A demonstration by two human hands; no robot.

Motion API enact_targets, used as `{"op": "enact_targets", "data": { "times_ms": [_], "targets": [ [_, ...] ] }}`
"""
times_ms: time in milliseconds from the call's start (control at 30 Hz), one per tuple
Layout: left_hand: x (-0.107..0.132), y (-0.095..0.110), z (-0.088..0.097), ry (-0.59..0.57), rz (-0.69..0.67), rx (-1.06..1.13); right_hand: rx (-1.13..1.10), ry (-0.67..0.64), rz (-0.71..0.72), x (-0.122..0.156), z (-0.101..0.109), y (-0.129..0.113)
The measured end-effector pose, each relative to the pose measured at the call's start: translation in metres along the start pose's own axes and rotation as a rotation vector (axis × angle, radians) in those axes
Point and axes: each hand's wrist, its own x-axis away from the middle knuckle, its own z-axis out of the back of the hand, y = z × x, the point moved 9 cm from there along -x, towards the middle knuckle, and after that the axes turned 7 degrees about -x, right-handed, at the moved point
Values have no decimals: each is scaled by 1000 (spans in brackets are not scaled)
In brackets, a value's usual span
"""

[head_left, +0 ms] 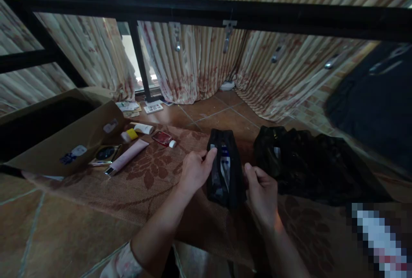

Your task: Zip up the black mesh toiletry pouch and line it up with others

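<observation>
My L hand (195,170), just left of frame centre, has thumb and fingers pinched together on the left edge of a black pouch (225,183). My R hand (262,192), a bit lower and to the right, is curled with its fingertips closed on the pouch's right edge. So the pouch sits upright betw. both hands, dead centre of the frame, its top open towards me w/ something white-and-blue showing inside (too dim to tell what).

Under the hands lies a brown floral mat (141,183) on the tiled floor. Just right of the pouch, centre-right, is a heap of black plastic bags (309,162), near my R hand but not touching it.

Left of centre on the mat is a scatter of small items, well apart from the pouch: a red case (162,137), a white tube (143,128), a yellow-capped bottle (130,134), a long pink tube (127,156) and a gold square compact (105,154). Beside those, far left, is an open cardboard box (64,140).

Across the top runs a black rail (206,12), w/ striped curtains (199,67) behind it.
</observation>
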Motion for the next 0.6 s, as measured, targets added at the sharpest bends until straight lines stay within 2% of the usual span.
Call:
{"op": "enact_targets", "data": {
  "times_ms": [600],
  "targets": [
    [-2, 1, -3, -27, -22, 41, 21, 3, 6, 1, -5, -5]
  ]
}}
